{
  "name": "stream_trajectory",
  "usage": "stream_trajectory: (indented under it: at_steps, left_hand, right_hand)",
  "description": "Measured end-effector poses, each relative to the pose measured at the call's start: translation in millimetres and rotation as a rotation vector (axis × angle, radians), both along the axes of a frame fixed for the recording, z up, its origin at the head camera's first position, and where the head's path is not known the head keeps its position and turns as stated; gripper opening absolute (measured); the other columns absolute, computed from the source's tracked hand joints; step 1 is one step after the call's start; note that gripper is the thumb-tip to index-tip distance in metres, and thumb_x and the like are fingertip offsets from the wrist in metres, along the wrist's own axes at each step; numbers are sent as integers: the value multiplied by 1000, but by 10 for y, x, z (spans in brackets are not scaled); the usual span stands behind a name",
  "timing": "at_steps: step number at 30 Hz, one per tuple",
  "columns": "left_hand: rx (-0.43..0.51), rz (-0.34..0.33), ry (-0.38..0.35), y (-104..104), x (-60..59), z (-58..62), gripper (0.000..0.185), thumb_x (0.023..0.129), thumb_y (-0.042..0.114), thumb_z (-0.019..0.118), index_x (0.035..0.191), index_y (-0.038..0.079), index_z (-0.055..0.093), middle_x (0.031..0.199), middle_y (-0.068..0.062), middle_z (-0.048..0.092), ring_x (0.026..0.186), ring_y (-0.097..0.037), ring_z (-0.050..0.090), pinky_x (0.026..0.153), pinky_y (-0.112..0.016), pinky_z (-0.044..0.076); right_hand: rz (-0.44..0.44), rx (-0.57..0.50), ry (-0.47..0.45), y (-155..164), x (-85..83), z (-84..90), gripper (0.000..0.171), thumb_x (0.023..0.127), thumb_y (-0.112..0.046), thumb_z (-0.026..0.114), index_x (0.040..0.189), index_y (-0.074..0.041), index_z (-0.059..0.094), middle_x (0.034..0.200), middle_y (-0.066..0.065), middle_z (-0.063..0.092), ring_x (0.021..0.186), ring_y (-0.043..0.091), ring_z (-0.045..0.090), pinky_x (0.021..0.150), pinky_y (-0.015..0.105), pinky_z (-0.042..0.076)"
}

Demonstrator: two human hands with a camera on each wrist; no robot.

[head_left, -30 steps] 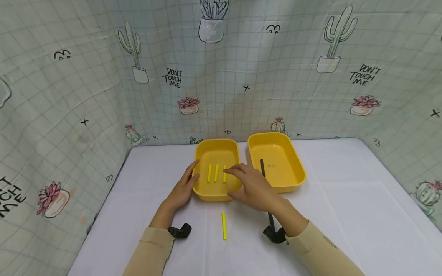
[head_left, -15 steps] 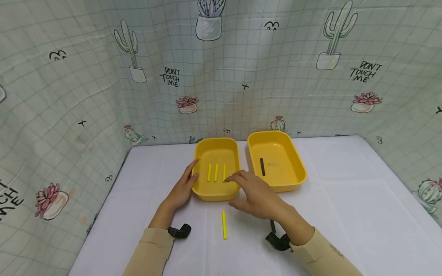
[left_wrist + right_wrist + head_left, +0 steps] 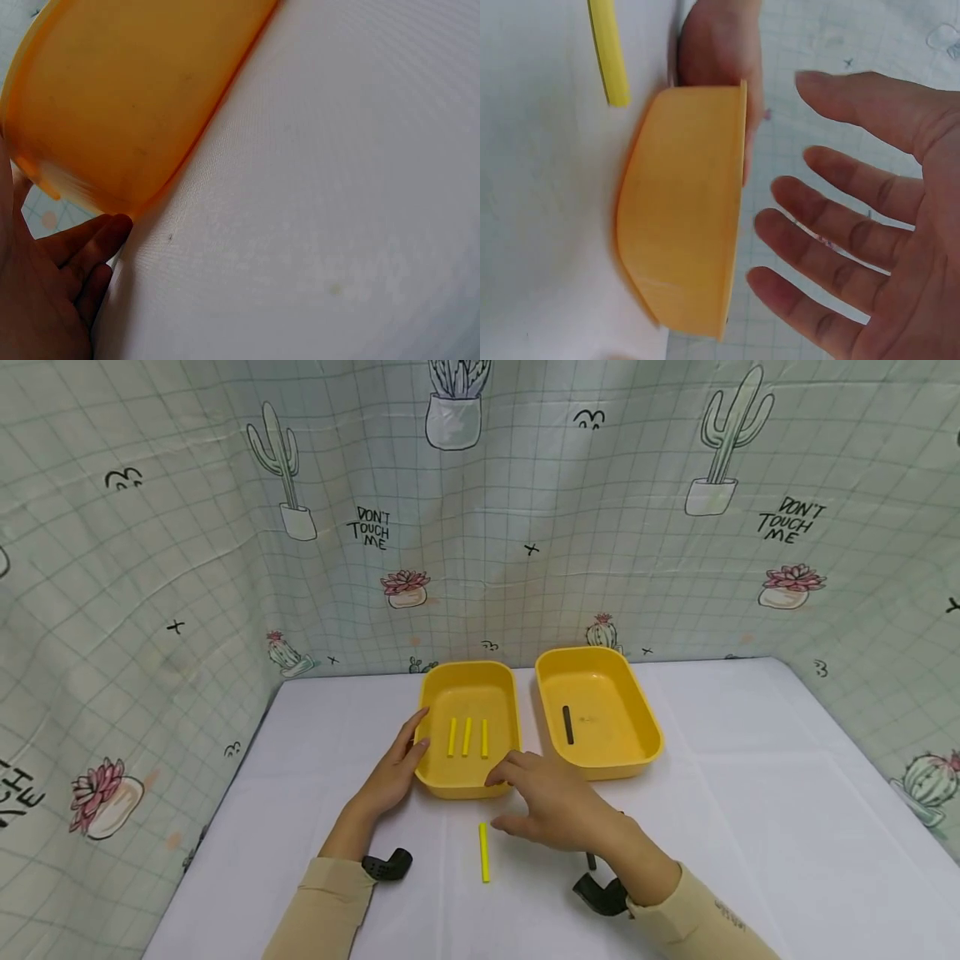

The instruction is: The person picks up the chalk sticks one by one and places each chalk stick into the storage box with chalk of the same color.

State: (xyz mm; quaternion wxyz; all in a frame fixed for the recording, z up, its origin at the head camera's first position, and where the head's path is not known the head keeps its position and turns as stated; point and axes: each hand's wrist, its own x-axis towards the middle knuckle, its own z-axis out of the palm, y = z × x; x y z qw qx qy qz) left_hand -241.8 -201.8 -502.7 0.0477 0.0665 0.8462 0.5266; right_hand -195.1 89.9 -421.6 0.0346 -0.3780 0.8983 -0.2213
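In the head view, my left hand [image 3: 390, 777] rests against the left side of a yellow plastic tray [image 3: 468, 787], its fingers and thumb at the rim. The left wrist view has some of those fingers [image 3: 105, 236] touching the outer wall low down. Three thin yellow sticks lie side by side inside this tray. My right hand [image 3: 551, 802] hovers over the tray's near right corner with nothing in it. Its fingers are spread and loosely bent, the thumb apart. Just left of that thumb, a longer yellow stick [image 3: 483, 853] lies on the white tabletop.
A second yellow tray [image 3: 633, 760] stands at the right, with a short black stick [image 3: 567, 725] in it. Another dark stick [image 3: 591, 862] shows partly beneath my right wrist. Patterned cloth [image 3: 487, 527] hangs behind and beside the table.
My right hand has drawn back from above the third stick in the left tray to its near edge, closer to the stick on the table. My left hand stays in place.
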Motion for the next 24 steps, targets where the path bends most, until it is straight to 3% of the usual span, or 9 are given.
stream_trajectory:
  at_steps: [9,24]
  left_hand:
    - [15,-4,12,-13,1,-10,57,112,44,39,165,39,19,175,-3,15,162,-29,15,131,-56,13]
    - [-17,12,2,-9,-2,1,56,111,46,39,163,44,20,175,-2,17,162,-30,17,130,-58,14]
  right_hand:
    - [42,149,-103,-164,103,-75,50,87,-42,83,128,-18,68,124,-3,67,107,10,63,95,35,57]
    - [52,226,-101,-270,158,-277,67,80,-46,89,137,-20,65,137,-1,60,119,16,62,99,38,56]
